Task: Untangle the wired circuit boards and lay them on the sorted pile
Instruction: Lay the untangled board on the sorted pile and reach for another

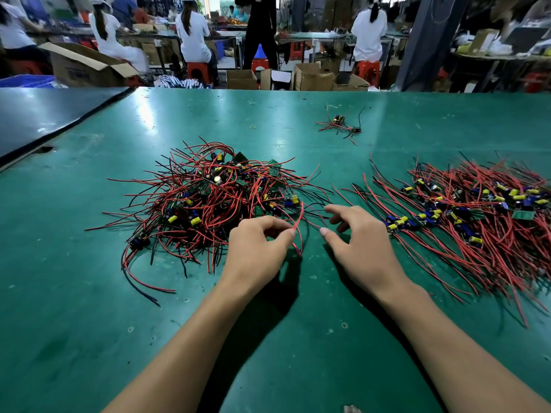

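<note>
Left hand [256, 245] pinches red wire [300, 216] at tangle [208, 192] edge.

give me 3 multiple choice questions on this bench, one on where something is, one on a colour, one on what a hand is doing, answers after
1. Where does the sorted pile lie from the tangled heap?
A) to its right
B) to its left
C) on top of it

2. What colour is the table top?
A) white
B) green
C) yellow

3. What is the left hand doing?
A) lying flat on the table
B) gripping a cardboard box
C) pinching a red wire

Answers:
1 A, the combed-out rows of boards sit apart on the right side.
2 B, the bare surface is green all over.
3 C, thumb and forefinger close on a wire loop at the heap's near edge.
</note>
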{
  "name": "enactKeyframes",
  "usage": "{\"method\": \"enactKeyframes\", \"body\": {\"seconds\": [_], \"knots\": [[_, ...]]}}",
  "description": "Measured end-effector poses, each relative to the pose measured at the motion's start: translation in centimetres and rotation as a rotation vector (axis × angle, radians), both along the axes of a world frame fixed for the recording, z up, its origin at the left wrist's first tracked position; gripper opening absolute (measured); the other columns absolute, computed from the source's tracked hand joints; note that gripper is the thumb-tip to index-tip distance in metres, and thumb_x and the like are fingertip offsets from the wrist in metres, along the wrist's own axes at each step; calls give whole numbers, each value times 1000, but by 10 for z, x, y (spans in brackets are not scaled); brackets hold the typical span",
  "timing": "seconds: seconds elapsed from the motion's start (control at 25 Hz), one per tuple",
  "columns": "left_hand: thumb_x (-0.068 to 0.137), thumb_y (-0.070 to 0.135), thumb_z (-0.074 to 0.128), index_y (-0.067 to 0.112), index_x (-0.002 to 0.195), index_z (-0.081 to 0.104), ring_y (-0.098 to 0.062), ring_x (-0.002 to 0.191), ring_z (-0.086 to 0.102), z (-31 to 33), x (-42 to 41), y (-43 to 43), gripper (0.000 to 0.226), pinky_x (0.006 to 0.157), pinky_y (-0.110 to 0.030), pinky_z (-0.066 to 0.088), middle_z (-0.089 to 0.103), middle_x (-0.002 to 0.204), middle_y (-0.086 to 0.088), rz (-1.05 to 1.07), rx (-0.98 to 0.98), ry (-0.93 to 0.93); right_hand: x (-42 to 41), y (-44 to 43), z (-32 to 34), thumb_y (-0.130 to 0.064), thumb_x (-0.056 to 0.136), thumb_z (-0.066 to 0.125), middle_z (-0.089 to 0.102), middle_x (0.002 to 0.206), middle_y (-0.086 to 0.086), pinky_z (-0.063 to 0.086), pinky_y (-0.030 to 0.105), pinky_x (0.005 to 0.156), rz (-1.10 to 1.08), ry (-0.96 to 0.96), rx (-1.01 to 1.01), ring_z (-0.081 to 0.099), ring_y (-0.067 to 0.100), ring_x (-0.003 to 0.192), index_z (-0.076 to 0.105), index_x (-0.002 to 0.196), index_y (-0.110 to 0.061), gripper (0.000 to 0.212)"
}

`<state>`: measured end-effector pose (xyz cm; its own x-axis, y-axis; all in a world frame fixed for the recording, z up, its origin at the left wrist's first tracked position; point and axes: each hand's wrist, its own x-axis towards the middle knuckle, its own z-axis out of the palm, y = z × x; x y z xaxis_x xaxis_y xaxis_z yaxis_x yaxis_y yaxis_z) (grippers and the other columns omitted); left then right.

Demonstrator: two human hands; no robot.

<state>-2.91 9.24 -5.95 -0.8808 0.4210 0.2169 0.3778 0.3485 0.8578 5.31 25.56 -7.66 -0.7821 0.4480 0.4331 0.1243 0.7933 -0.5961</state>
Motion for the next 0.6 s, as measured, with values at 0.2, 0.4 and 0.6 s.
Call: {"method": "enactKeyframes", "body": {"seconds": [0.2,0.4,0.6], "knots": [[80,15,77,13,84,76,-9,42,40,15,20,0,4,41,-17,29,65,65,-1,-431,297,-588,-1,-4,3,-22,87,75,69,98,-1,50,20,83,90,161,-127,64,11,83,67,126,-15,40],[89,10,66,1,101,70,-12,44,52,9,26,3,15,42,-18,41,70,80,-9,-490,283,-801,-4,-8,16,-27,92,67,75,80,4,55,25,68,116,380,-882,68,13,68,75,91,-11,17],[99,18,53,5,113,64,-22,52,63,8,22,8,22,49,-25,55,72,85,-15,-368,477,-874,-1,-5,36,-33,84,63,65,68,-3,54,17,57,310,460,-1597,59,5,55,71,85,-12,23]]}}
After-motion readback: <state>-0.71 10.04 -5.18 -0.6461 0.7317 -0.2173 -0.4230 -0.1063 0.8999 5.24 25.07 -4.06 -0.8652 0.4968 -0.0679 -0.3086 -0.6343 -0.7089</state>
